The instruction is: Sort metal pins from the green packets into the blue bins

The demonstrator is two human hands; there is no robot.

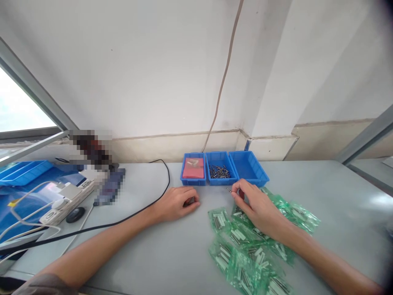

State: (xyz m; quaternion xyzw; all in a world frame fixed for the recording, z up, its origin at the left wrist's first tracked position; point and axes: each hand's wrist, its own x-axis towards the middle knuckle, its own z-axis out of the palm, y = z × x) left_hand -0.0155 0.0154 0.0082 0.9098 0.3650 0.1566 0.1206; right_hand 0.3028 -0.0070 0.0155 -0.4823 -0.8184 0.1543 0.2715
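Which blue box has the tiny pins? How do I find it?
Look at the grey table where it meets the white wall: three blue boxes sit side by side. Pick the middle box. It alone holds metal pins; the left box has a red packet, and the right box looks empty.

white wall [138, 69], grey table [322, 184], left window [18, 106]

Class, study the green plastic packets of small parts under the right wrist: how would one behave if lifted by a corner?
Likely floppy: the green packets lie crumpled and overlapping on the table. One would probably sag toward its contents, which show as loose pale sticks inside. It may be slippery, since the film looks glossy.
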